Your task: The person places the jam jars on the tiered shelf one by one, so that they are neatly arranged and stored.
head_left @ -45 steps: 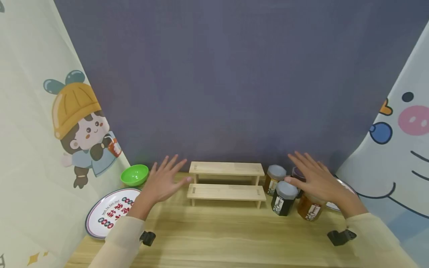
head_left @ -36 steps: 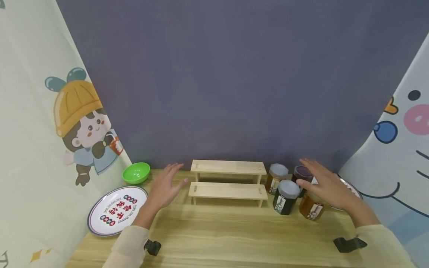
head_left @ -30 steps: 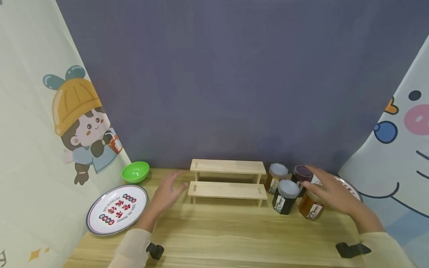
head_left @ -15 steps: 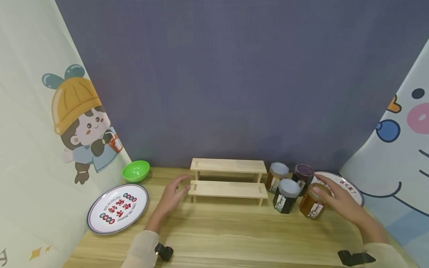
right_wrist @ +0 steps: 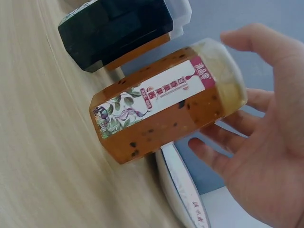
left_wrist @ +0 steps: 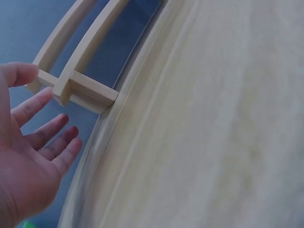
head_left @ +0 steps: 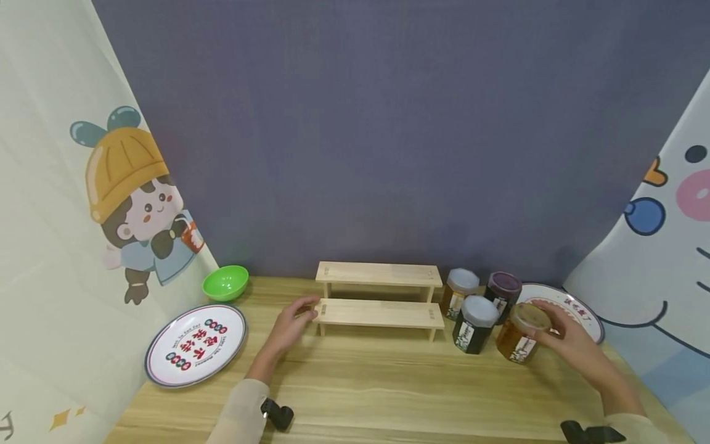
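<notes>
My right hand (head_left: 568, 336) reaches round the lid end of an amber jam jar (head_left: 517, 339), which stands on the table. In the right wrist view the fingers (right_wrist: 232, 128) extend behind the jar, and the thumb stands off a little from its yellowish lid (right_wrist: 221, 71). Dark seeds show through the jar beside its white label. My left hand (head_left: 289, 328) is at the left end of the lower tier of a small two-tier wooden shelf (head_left: 381, 313). The left wrist view shows its fingers (left_wrist: 54, 128) spread and loosely bent, with the fingertips close to the shelf's end.
Beside the amber jar stand a black jar (head_left: 473, 330), a purple-lidded jar (head_left: 501, 293) and another amber jar (head_left: 459, 293). A patterned plate (head_left: 588, 317) lies behind the right hand. At left are a green bowl (head_left: 224, 283) and a white plate (head_left: 161, 364). A dark curtain (head_left: 377, 135) hangs behind.
Both hands have come down from above the table. The left has moved right to the shelf's end; the right has moved down and right to the front amber jar. The jars and shelf stay put.
</notes>
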`<state>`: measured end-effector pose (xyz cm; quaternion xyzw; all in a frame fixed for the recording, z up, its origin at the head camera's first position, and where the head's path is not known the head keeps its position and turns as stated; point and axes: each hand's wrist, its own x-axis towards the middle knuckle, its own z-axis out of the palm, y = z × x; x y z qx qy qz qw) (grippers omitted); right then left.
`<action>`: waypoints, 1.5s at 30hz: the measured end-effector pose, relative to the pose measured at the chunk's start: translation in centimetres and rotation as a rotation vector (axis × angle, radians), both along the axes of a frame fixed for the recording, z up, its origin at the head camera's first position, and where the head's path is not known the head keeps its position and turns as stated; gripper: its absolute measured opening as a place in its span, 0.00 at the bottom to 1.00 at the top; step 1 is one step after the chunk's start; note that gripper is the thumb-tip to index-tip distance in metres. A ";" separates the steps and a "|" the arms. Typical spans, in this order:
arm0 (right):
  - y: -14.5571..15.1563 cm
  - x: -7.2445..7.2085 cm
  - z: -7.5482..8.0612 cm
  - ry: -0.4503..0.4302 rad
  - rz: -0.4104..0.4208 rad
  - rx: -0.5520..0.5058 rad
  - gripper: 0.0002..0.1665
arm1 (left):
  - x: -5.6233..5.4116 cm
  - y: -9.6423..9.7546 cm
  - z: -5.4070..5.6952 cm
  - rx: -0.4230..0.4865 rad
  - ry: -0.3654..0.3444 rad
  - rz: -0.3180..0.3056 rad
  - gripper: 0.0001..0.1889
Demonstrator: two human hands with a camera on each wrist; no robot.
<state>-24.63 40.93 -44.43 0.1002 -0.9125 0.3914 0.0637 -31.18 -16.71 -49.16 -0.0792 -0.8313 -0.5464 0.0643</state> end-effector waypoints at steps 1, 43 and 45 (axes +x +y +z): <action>0.1 -0.1 -0.3 0.010 0.003 -0.020 0.42 | 0.0 -0.1 -0.1 0.024 -0.001 -0.007 0.19; 0.8 -0.3 -3.4 -0.043 -0.091 -0.255 0.43 | -1.1 -0.1 -2.6 0.476 -0.200 -0.017 0.22; 0.8 -0.3 -3.5 -0.033 -0.098 -0.271 0.44 | -1.1 -0.1 -2.6 0.489 -0.202 -0.019 0.22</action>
